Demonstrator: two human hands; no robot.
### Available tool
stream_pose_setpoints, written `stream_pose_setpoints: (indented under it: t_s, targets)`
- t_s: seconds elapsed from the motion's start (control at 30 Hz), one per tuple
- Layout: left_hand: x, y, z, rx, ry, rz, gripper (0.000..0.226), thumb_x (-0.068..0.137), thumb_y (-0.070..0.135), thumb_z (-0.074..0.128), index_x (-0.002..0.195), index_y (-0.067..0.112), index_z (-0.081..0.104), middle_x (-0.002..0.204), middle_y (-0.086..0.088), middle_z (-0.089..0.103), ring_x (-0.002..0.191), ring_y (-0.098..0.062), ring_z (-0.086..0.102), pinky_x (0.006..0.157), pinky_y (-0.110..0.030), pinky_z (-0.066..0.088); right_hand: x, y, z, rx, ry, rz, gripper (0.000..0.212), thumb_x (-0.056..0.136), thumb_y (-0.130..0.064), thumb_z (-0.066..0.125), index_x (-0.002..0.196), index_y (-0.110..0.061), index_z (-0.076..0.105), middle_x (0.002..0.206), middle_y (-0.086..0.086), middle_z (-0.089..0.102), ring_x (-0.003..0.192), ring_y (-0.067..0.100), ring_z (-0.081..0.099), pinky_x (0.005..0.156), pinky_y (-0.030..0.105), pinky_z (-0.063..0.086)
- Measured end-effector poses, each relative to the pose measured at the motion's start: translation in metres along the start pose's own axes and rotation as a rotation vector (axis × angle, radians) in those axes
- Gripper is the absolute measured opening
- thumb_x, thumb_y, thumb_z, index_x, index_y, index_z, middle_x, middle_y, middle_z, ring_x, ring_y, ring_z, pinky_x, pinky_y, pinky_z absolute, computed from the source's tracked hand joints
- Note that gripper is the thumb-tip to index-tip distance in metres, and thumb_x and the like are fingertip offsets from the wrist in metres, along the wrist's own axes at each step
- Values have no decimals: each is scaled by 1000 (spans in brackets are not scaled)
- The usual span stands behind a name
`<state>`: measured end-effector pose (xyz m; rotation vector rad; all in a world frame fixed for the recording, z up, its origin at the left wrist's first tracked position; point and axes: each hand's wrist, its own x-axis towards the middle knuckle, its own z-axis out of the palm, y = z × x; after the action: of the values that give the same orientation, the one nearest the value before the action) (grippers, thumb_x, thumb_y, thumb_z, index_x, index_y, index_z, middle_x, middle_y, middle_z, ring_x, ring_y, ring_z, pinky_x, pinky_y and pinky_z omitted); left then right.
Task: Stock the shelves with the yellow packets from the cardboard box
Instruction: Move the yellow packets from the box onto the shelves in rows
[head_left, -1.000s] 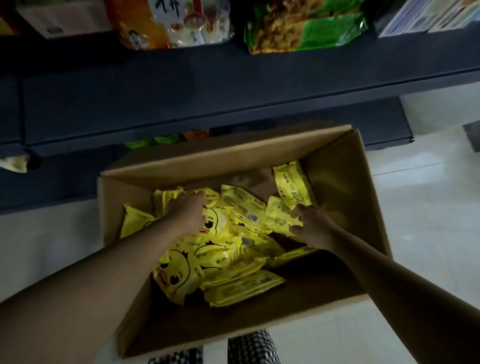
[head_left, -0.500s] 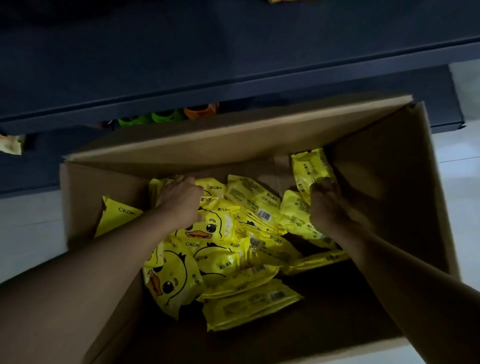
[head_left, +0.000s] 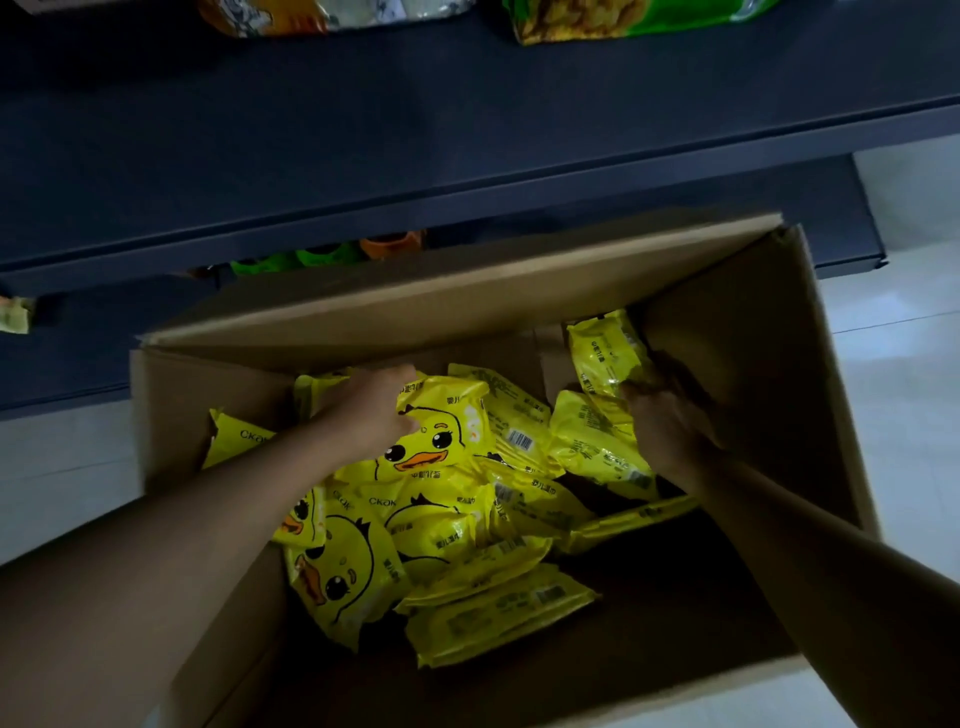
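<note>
The fingers (head_left: 400, 410) of the left hand (head_left: 371, 410) curl down over the top edge of a yellow plastic packet printed with a cartoon duck face (head_left: 436, 431), the thumb pressed against its near side, so the packet is pinched between them. The right hand (head_left: 670, 426) reaches into the far right corner of the open brown cardboard box (head_left: 753, 332), and its fingers (head_left: 641, 387) are closed around the lower edge of an upright yellow packet with dark printing (head_left: 602, 353) that leans against the box's right wall. Both forearms come in from the bottom corners and cross the near rim of the box.

The rest of the loose heap of yellow packets (head_left: 457, 540) lies in the left and middle of the box, some showing duck faces, others their barcode backs, overlapping at odd angles; the near right part of the box floor is bare and dark. The box stands on a pale tiled floor (head_left: 904, 374), its far flap raised towards a dark blue-grey shelf unit (head_left: 467, 130). On the shelf above sit an orange and white snack bag (head_left: 291, 15) and a green snack bag (head_left: 623, 18), both cut off by the top edge. Under the shelf, small green and orange items (head_left: 332, 252) peek out, too dim to identify.
</note>
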<state>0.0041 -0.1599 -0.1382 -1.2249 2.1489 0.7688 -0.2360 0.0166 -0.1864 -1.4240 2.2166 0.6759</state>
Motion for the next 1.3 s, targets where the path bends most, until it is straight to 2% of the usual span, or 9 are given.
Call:
stream_pose_setpoints:
  t_s: [0.07,0.17,0.37,0.53,0.77,0.87,1.0,1.13,1.3]
  targets:
    - [4,2,0,-44,34,12,48,85,30,67,128,19,50,128,-6,59,119,-29,52,87,-33,43,0,-3,6,-67,-12,-33,51,87,-16,48,137,-20,40,144,5,37,139,30,24,115,44,20]
    - [9,3,5,-68,50,14,42,88,30,64,126,16,51,125,-8,60,118,-31,53,86,-34,43,3,-18,10,-66,-17,-8,58,89,-13,48,143,-14,28,145,10,37,135,29,33,109,42,28]
    - [5,-6,21,-113,17,-15,54,90,30,61,139,15,42,136,-12,52,126,-31,48,98,-39,44,23,-17,11,149,-90,105,28,97,-11,35,121,-13,50,120,15,59,111,33,58,83,38,49]
    - [-3,-11,22,-134,0,-40,49,91,29,61,134,12,45,132,-14,55,121,-32,51,94,-37,46,15,-8,-15,576,-59,252,29,96,-15,44,120,-4,56,123,21,55,115,37,51,92,39,42]
    - [-7,-6,7,-183,34,-68,56,91,31,60,140,13,41,139,-13,50,128,-32,46,100,-38,42,-21,-6,-40,1400,11,219,19,93,3,48,81,-11,49,73,0,45,58,-2,47,49,5,33]
    - [-8,-6,6,-185,35,-59,55,92,30,59,139,11,41,140,-14,49,128,-32,45,100,-38,42,-18,-17,-30,1209,-120,229,10,93,2,47,94,-7,51,77,6,51,62,9,43,44,7,33]
    - [-8,-11,13,-185,1,-79,55,94,29,56,142,10,38,143,-14,46,131,-31,43,103,-39,40,-10,-30,-7,816,-180,327,36,85,1,49,121,-4,53,120,16,57,107,29,55,79,28,43]
    - [-8,-20,20,-194,5,-99,43,95,27,54,132,9,46,133,-16,54,123,-33,49,97,-39,43,-8,-48,-4,869,-59,349,35,85,-17,61,116,-3,51,112,16,60,96,29,56,67,24,34]
    - [-11,-26,22,-196,8,-94,47,95,28,54,137,11,43,136,-14,51,125,-32,48,97,-35,42,9,-59,-15,866,-10,295,60,82,-20,67,133,-11,35,125,16,54,115,36,52,85,34,43]
